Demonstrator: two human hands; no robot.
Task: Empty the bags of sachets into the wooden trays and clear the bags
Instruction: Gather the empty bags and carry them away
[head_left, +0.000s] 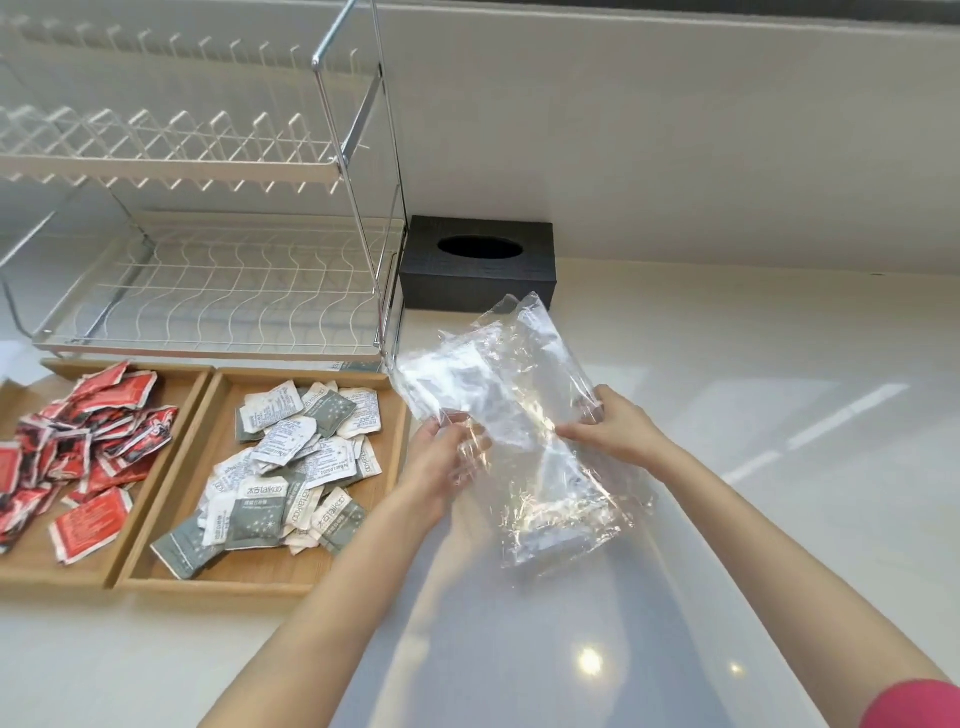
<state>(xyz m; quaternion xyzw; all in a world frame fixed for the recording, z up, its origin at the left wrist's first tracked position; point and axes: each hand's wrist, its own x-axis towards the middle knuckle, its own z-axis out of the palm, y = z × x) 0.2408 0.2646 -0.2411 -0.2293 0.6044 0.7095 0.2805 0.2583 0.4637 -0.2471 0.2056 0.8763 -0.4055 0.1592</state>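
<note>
A clear, crumpled plastic bag (524, 415) is held above the white counter between both hands, with nothing visible inside it. My left hand (441, 457) pinches its left edge; my right hand (608, 423) pinches its right edge. Left of the hands stands a wooden tray (156, 512) holding several grey and white sachets (291, 467). A second wooden tray (182, 382) at the far left holds several red sachets (88, 447).
A white wire dish rack (218, 291) with chrome posts stands behind the trays. A black tissue box (478, 265) sits against the wall behind the bag. The glossy white counter (753, 415) stretches to the right and toward me.
</note>
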